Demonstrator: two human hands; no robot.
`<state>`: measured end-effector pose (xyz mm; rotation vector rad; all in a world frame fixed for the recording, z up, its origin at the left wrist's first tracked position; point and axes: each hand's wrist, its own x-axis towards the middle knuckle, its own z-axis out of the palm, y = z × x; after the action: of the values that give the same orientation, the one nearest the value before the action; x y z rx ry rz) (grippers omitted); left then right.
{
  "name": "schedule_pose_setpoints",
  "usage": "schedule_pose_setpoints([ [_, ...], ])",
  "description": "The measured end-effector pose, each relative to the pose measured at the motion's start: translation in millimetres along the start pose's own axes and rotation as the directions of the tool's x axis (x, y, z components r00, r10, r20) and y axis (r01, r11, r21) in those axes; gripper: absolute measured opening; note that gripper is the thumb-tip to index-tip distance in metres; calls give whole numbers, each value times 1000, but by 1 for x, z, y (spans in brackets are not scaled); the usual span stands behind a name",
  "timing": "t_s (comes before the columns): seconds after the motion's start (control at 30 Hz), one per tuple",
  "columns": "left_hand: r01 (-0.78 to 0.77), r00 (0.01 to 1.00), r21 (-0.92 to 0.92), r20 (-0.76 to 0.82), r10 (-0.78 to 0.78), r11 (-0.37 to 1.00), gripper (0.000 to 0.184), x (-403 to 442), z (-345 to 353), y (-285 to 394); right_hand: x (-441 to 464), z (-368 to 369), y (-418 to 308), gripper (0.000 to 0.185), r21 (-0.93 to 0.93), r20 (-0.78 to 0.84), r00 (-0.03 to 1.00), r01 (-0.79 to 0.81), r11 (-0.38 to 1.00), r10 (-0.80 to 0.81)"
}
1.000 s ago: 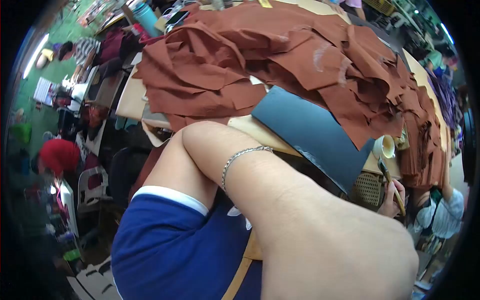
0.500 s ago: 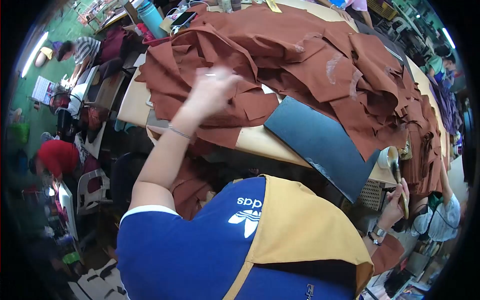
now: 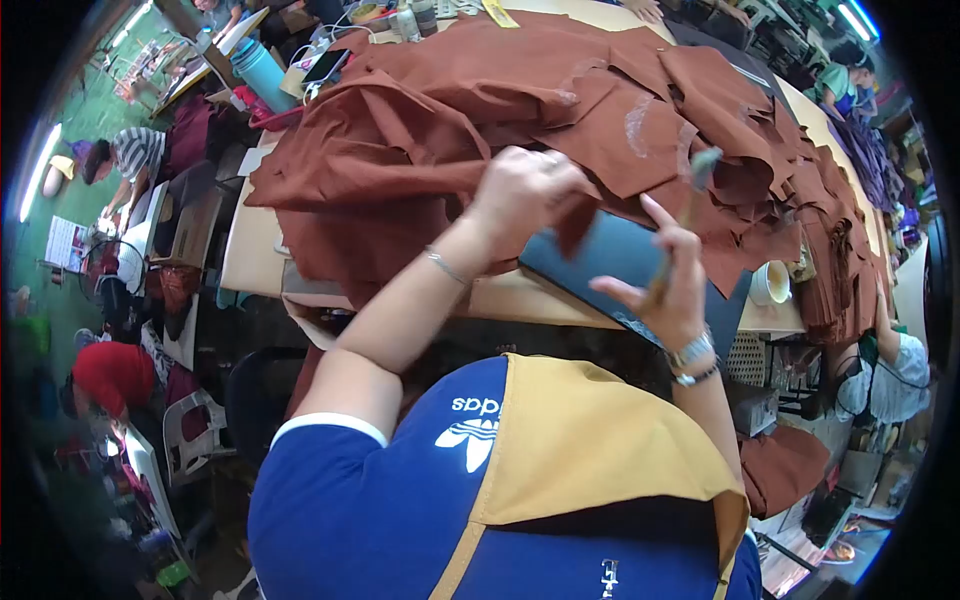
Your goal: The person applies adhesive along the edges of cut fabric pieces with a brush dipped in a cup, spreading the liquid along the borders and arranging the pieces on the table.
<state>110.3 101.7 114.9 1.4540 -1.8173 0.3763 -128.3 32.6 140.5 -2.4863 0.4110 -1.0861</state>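
Observation:
My left hand [image 3: 525,195] is closed on a small reddish-brown piece [image 3: 574,225], which hangs blurred from the fingers over the dark board [image 3: 625,262]. To its right, my right hand [image 3: 680,285] is raised above the board, thumb and forefinger spread, with a brush [image 3: 690,205] held against the palm, bristles up. A large heap of reddish-brown sheets [image 3: 400,130] covers much of the table. The white cup [image 3: 770,284] stands by the board's right end, near the table edge.
The table's pale edge [image 3: 490,300] runs in front of me. At the back left are a blue bottle [image 3: 262,75] and a phone [image 3: 325,66]. A co-worker in a white top [image 3: 900,375] is at the right; other people work at left and top right.
My left hand has moved right from the heap and now holds a piece. My right hand, with the brush, has come left from beside the cup to over the board.

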Motion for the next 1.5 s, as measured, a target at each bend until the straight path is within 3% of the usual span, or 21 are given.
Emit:
schedule_pose_setpoints([
  [0.1, -72, 997, -92, 5, 73, 993, 18, 16, 31, 31, 0, 30, 32, 44, 164, -26, 990, -132, 977, 138],
  [0.17, 83, 986, -156, 154, -58, 984, 18, 15, 25, 25, -7, 18, 58, 36, 141, -43, 968, -237, 961, 246],
  [0.23, 267, 922, -244, 347, -173, 932, 21, 13, 10, 14, 0, -16, 51, 30, -5, -132, 973, -191, 982, 189],
  [0.33, 412, 730, -147, 644, -229, 899, 25, -8, -5, 0, -1, -62, 63, 28, -79, -200, 971, -152, 985, 133],
  [0.37, 442, 682, -89, 680, -269, 893, 25, -16, -5, -1, -3, -76, 64, 28, -125, -234, 963, -166, 978, 134],
  [0.43, 388, 722, -80, 645, -249, 918, 26, -27, -8, 2, -5, -104, 54, 29, -211, -245, 959, -198, 957, 145],
  [0.53, 776, 610, -412, 683, -402, 478, 25, -60, 8, -14, -17, -136, 51, 32, -240, -326, 925, -281, 929, 196],
  [0.63, 681, 728, -623, 516, -451, 385, 18, -61, -9, -4, -29, -159, 43, 35, -266, -381, 908, -289, 920, 175],
  [0.67, 639, 757, -604, 387, -526, 476, 17, -61, -16, -5, -28, -162, 34, 35, -309, -370, 920, -252, 917, 129],
  [0.77, 453, 748, -540, -203, -632, 709, 19, -48, -49, -5, -36, -162, 14, 36, -202, -330, 931, -229, 952, 154],
  [0.8, 526, 667, -342, -402, -627, 779, 24, -51, -72, -23, -36, -159, 3, 36, -99, -314, 928, -243, 965, 201],
  [0.83, 642, 555, -154, -583, -594, 751, 30, -53, -95, -40, -34, -157, -9, 36, 6, -293, 924, -253, 967, 244],
  [0.87, 553, 727, 368, -652, -217, 747, 32, -39, -127, -41, -30, -153, -22, 36, 102, -258, 936, -220, 970, 239],
  [0.9, 527, 714, 502, -699, -36, 686, 32, -30, -152, -48, -24, -150, -35, 36, 199, -225, 947, -185, 962, 228],
  [1.07, 386, 618, 403, -781, 92, 830, 37, 52, -219, -66, -29, -160, -55, 41, 481, -210, 917, -205, 852, 339],
  [1.17, 254, 728, 322, -684, 39, 912, 42, 127, -187, -70, -50, -174, -41, 37, 430, -321, 850, -263, 864, 418],
  [1.23, 178, 833, 237, -554, -18, 955, 46, 177, -136, -63, -69, -189, -19, 35, 218, -345, 855, -328, 919, 387],
  [1.37, 30, 997, 107, -69, -23, 994, 53, 180, 24, -12, -144, -202, 51, 34, -70, -387, 763, -584, 809, 518],
  [1.43, -161, 972, 207, 203, 119, 965, 72, 107, 99, 24, -174, -214, 64, 31, -230, -347, 660, -748, 622, 666],
  [1.47, -81, 897, 96, 442, 30, 992, 85, 69, 140, 22, -192, -217, 75, 27, -215, -392, 608, -790, 573, 691],
  [1.5, -119, 852, 67, 519, 67, 991, 90, 38, 162, 37, -209, -220, 89, 24, -199, -431, 555, -828, 525, 712],
])
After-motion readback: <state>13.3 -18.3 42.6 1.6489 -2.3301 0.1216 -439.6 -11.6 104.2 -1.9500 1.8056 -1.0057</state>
